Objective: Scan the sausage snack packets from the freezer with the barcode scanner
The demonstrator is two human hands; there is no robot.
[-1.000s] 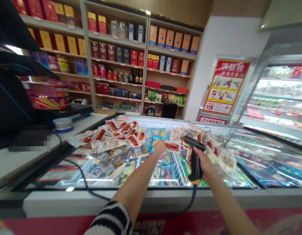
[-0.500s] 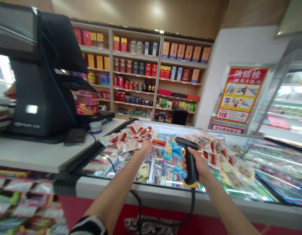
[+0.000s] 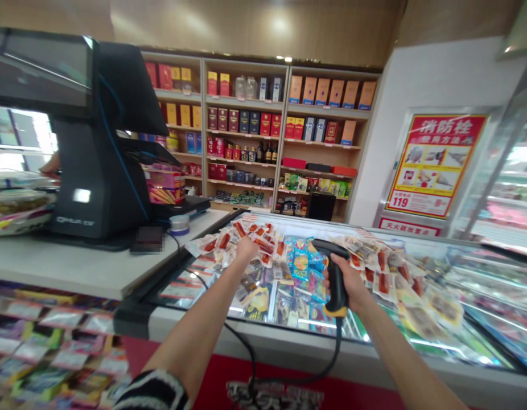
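My left hand (image 3: 247, 249) is over the left pile of packs on the freezer's glass top, its fingers closed on the edge of a clear packet of red sausage (image 3: 263, 245). Other sausage packets (image 3: 224, 241) lie around and under it. My right hand (image 3: 351, 280) grips a black and yellow barcode scanner (image 3: 338, 287) by its handle, upright above the glass. The scanner's cable (image 3: 337, 347) hangs down and loops left across the freezer front. A second pile of sausage packets (image 3: 383, 280) lies to the right of the scanner.
The chest freezer (image 3: 195, 324) holds blue and coloured packets under its glass. A counter (image 3: 97, 276) on the left bears a black checkout terminal (image 3: 93, 171) and a round tub (image 3: 179, 224). Shelves of boxed goods (image 3: 246, 122) stand behind; a red fire-hydrant notice (image 3: 436, 165) hangs on the wall.
My left hand has carried the sausage packet from the middle of the freezer to the left pile. My right hand still holds the scanner. The view has swung left, showing more of the counter.
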